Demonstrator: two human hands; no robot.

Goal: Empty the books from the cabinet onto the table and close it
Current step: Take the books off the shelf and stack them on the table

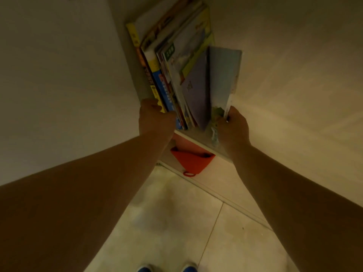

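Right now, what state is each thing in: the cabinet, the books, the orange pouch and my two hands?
Cabinet: open, books inside.
Books: on the shelf, leaning, not yet removed.
Light blue book: rightmost, tilted apart from the rest.
Left hand: grips the left end of the books.
Right hand: grips the light blue book.
Orange pouch: hanging below the shelf.
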